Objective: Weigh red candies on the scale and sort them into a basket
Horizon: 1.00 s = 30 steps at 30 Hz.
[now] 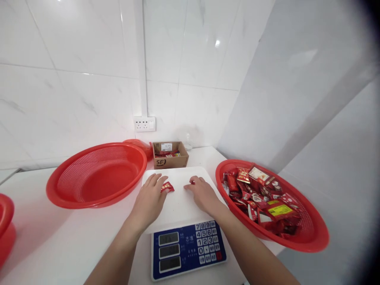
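Observation:
My left hand [149, 200] is over the left side of the white weighing plate [178, 217] of a digital scale. Its thumb and fingers are closed on a small red candy packet [168, 186] with pale yellow print. Above the right side of the plate, my right hand [204, 194] has its fingers drawn together. A tiny bit of a red packet [192, 183] shows at those fingertips; the rest is hidden. The blue scale panel [188, 251], with number keys and three displays, lies between my forearms.
A red basket [322, 237] on the right holds many red-wrapped sweets and packets. To the left stands a red perforated basket [56, 194], with part of another red basket [7, 229] at the edge. Behind are a cardboard box [175, 162] with packets and a red plastic bag [141, 145].

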Motion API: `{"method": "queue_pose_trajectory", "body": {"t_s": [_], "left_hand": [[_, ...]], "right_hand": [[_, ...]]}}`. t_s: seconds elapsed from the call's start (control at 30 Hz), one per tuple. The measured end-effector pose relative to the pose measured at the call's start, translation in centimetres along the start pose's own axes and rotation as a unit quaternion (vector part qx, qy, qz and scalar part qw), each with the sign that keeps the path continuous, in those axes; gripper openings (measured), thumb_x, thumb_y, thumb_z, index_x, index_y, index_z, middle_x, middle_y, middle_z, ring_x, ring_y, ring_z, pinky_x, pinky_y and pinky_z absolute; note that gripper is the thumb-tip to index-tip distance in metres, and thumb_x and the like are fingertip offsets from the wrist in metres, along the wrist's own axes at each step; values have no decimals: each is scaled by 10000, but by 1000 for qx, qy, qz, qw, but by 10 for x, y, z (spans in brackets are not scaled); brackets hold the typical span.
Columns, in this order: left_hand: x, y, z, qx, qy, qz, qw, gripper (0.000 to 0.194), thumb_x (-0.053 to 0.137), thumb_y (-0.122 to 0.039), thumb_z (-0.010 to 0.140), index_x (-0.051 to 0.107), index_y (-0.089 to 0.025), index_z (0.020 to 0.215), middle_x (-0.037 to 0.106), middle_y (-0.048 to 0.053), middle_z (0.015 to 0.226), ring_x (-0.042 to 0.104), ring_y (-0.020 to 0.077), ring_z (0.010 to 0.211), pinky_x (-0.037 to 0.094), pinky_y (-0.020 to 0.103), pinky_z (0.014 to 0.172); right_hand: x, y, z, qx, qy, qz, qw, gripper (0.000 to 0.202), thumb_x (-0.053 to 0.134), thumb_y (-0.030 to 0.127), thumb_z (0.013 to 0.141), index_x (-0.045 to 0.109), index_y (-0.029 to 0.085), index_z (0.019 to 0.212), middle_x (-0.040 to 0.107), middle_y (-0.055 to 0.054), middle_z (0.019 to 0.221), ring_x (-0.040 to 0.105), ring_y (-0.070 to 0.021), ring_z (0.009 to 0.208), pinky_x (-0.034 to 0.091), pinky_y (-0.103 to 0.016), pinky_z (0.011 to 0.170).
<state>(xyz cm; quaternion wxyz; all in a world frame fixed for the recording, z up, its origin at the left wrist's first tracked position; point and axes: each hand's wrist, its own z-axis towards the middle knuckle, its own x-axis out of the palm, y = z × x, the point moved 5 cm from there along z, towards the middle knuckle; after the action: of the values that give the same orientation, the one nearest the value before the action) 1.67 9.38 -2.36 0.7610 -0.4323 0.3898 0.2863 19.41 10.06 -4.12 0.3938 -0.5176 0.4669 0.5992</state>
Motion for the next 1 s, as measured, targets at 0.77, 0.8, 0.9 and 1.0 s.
{"method": "queue_pose_trajectory", "body": {"t_s": [0.77,0.8,0.9,1.0], "left_hand": [[-7,-15,-4,20,24,-76,997,220,474,-237,958,615,-221,1127,649,85,1225,586,270,1177,510,440,960],[-7,-16,-4,21,26,-79,996,215,475,-239,957,615,-222,1119,650,84,1218,590,270,1166,511,442,955],[-7,-16,-5,21,30,-87,995,212,472,-237,956,616,-226,1111,650,84,1202,592,268,1150,508,446,952],[-7,-16,-5,20,36,-92,995,216,465,-233,956,613,-223,1113,651,85,1189,593,264,1136,505,444,947]], "right_hand": [[-5,-27,-26,34,30,12,999,561,402,-66,811,736,209,1168,645,-122,1163,569,-257,1072,451,-355,897],[-5,-26,-27,37,27,14,999,568,385,-70,813,724,186,1191,635,-138,1172,564,-265,1078,449,-368,908],[-1,-13,-32,-3,39,32,999,615,393,-67,811,663,218,1285,625,-111,1193,560,-239,1082,449,-332,926],[2,2,-40,-39,57,41,997,617,428,-72,771,698,231,1236,638,-102,1155,563,-247,1056,450,-342,923]]}}
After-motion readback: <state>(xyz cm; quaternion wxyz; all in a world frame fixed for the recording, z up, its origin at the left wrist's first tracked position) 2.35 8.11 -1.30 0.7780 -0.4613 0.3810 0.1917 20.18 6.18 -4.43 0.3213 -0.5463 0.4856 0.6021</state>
